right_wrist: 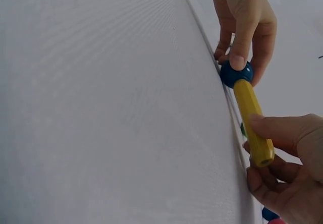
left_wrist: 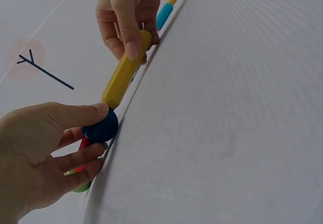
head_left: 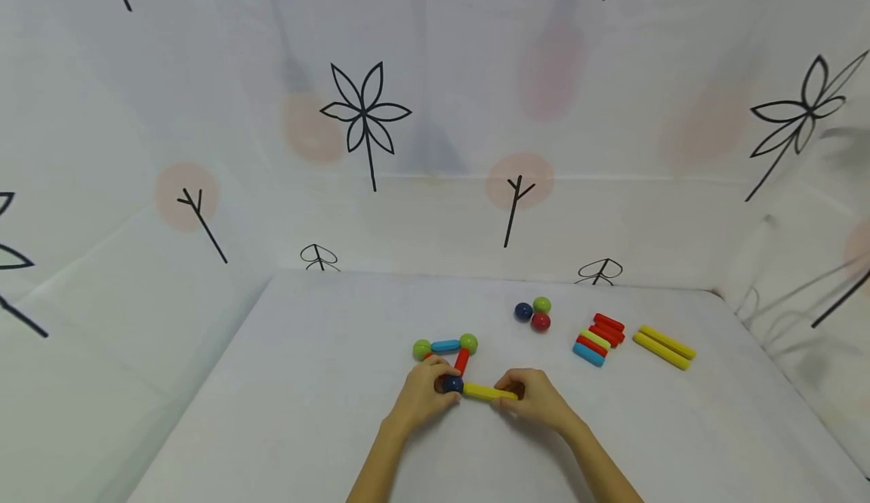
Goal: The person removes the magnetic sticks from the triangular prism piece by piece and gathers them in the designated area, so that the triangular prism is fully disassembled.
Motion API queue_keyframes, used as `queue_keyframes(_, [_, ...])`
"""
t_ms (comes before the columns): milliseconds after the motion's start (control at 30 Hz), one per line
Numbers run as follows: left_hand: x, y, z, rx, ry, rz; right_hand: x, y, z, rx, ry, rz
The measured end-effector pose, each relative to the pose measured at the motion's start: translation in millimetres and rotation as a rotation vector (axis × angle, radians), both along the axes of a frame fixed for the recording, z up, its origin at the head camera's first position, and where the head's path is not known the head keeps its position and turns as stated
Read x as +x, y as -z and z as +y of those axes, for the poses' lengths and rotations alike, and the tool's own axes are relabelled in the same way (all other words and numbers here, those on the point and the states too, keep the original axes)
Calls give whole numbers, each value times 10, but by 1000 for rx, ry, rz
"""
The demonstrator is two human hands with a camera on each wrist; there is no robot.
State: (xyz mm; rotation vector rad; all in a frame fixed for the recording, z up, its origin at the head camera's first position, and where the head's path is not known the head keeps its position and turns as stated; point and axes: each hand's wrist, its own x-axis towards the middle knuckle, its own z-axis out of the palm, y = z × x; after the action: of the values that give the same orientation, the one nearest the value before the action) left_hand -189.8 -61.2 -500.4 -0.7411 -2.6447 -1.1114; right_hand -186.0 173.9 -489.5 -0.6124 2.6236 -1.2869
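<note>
My left hand [head_left: 420, 396] pinches a dark blue ball [head_left: 452, 385] between thumb and fingers. A yellow stick [head_left: 481, 392] meets that ball at one end, and my right hand [head_left: 538, 397] grips it near the other. Just beyond the left hand, two green balls [head_left: 468, 344] are joined by a light blue stick [head_left: 445, 346]. From the right-hand green ball a red stick [head_left: 461, 362] runs down toward the dark blue ball. Another red stick by the other green ball is mostly hidden behind the left fingers.
Farther back lie a loose dark blue ball [head_left: 523, 312], a green ball [head_left: 541, 304] and a red ball [head_left: 540, 322]. To their right are several short red sticks [head_left: 608, 322], a yellow-green stick [head_left: 595, 338], a light blue stick [head_left: 588, 354] and two long yellow sticks [head_left: 661, 350].
</note>
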Motion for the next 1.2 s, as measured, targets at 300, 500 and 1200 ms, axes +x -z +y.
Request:
queue_keyframes(300, [-5,15,-10,3,-4,1,14,-24,3,37,8,-24])
queue_keyframes(500, [0,20,-21,-6,3,-1,47,-10,61,33,-21,-28])
queue_keyframes(1200, [1,-14,-21,10,0,-33,340,-127,1208,207,445,171])
